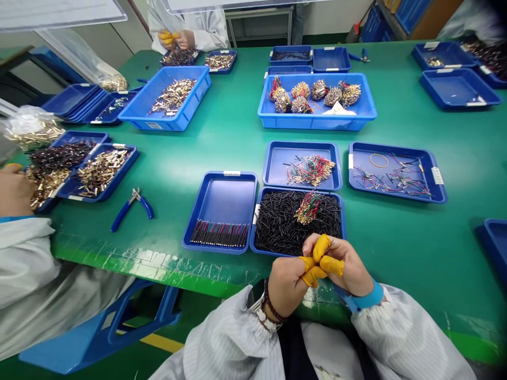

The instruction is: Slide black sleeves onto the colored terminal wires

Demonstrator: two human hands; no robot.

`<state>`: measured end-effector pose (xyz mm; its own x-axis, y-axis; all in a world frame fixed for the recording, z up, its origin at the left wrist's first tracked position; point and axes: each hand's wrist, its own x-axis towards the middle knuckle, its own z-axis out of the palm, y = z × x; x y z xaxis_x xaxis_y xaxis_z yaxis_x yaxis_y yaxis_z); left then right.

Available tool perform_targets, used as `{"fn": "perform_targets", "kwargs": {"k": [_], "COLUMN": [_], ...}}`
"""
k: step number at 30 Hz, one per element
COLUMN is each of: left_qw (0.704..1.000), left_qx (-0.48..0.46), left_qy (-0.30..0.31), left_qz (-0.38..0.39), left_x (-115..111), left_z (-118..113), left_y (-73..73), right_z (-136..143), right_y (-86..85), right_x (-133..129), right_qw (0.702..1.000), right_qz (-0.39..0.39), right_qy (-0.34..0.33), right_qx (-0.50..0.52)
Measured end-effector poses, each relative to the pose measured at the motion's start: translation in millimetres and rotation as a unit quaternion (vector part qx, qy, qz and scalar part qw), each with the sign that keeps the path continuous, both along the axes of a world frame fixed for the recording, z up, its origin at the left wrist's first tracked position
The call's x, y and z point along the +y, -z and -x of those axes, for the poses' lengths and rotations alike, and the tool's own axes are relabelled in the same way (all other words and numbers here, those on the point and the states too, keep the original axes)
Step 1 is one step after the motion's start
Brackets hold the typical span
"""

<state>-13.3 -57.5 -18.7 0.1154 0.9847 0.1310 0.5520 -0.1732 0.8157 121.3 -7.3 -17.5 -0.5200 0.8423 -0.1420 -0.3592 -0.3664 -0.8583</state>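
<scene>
My left hand [288,278] and my right hand [350,265] meet at the table's front edge, yellow cots on thumbs and index fingers. Both are closed in a pinch, fingertips together. A thin dark tip shows by the right fingers; what it belongs to is too small to name. Just beyond lies a blue tray of short black tubes [277,221], with a bundle of red and green wires with gold ends [308,208] on top. To its left, another tray [226,195] holds a row of black-sleeved pieces [219,234]. Behind, more coloured wires [312,170] lie in a tray.
A tray of loose wires [396,177] stands right. Blue-handled cutters [132,208] lie left. Farther back are a bin of wire bundles [317,122] and a bin of gold pins [174,97]. A co-worker's hand [16,191] is left; another person's hands [176,39] work across.
</scene>
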Motion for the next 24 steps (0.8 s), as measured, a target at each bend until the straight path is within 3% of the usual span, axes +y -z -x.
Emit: {"fn": "perform_targets", "kwargs": {"k": [10,18,24], "left_qw": [0.990,0.993,0.982], "left_qx": [0.139,0.106,0.141], "left_qy": [-0.012,-0.016,-0.002], "left_qz": [-0.023,-0.052,-0.129], "left_x": [2,0,-5], "left_z": [-4,-2,-1], "left_y": [-15.3,-12.9,-12.3], "right_z": [1,-6,-5], "right_y": [7.9,10.2,11.6], "right_x": [2,0,-1], "right_qw": [0.999,1.000,0.998], "right_qz": [-0.009,-0.010,-0.054], "right_qy": [0.023,0.013,-0.019], "right_qx": [-0.031,-0.023,-0.028]}}
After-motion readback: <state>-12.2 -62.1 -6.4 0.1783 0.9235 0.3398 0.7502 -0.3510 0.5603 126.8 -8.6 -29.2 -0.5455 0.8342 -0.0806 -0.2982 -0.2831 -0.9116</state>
